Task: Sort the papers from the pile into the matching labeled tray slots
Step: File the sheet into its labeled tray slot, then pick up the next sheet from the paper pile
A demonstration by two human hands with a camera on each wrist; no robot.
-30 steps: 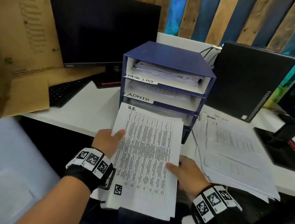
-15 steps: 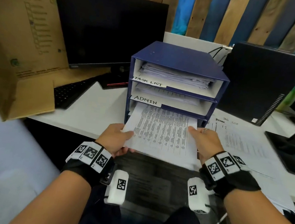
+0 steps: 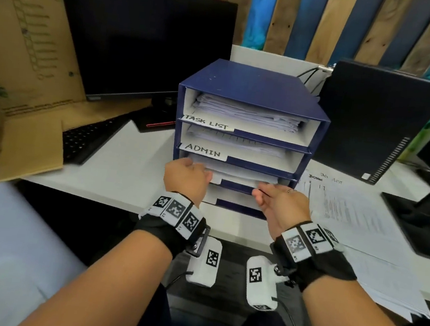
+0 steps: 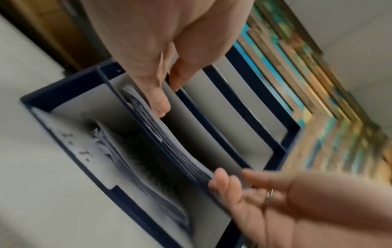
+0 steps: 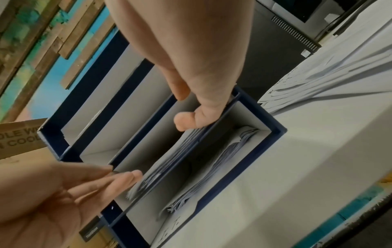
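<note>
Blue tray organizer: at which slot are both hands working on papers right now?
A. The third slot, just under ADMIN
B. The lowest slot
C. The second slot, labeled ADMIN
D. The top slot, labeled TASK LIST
A: the left hand and right hand sit at the sheets in the slot just under the ADMIN label of the blue tray organizer.

A dark blue tray organizer [image 3: 254,87] is standing upright on the white surface [image 3: 117,162], its slots facing the person. Papers are lying in the slot labeled TASK LIST [image 3: 207,122], the ADMIN slot [image 3: 202,150] below it, and the third slot [image 3: 236,174]. The pile [image 3: 361,233] is lying fanned out right of the organizer.
</note>
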